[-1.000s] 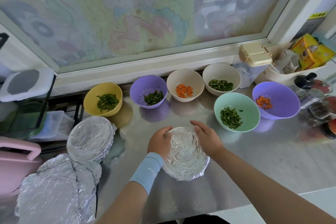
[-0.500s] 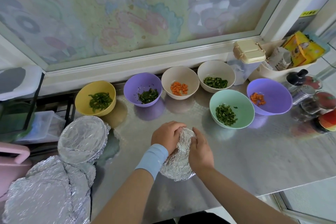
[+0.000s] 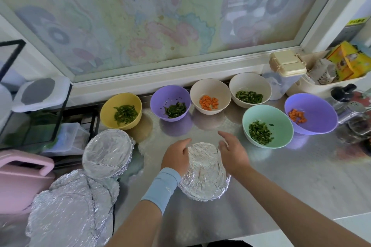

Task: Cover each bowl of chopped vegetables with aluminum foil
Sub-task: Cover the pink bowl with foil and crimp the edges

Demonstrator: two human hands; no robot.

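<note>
A foil-covered bowl [image 3: 204, 172] stands on the steel counter [image 3: 281, 182] in front of me. My left hand [image 3: 176, 156], with a blue wristband, presses against its left side. At its upper right, my right hand [image 3: 232, 150] hovers with fingers spread, barely touching. Several uncovered bowls stand behind: a yellow bowl [image 3: 112, 110] and a purple bowl [image 3: 160, 98] with green strips, a beige bowl [image 3: 210, 88] with carrot, a beige bowl [image 3: 251, 82] with greens, a mint bowl [image 3: 281, 118] with greens, and a large purple bowl [image 3: 321, 110] with carrot.
Another foil-covered bowl [image 3: 108, 152] sits at the left, above a pile of foil-wrapped bowls [image 3: 66, 212]. A pink container [image 3: 18, 182] is at the far left. Jars and a shaker [image 3: 353, 114] crowd the right edge, and a lidded box [image 3: 287, 64] stands by the window sill.
Both hands had been pressing on top of the foil; they have since moved apart to the bowl's sides, and my right hand has opened and lifted off.
</note>
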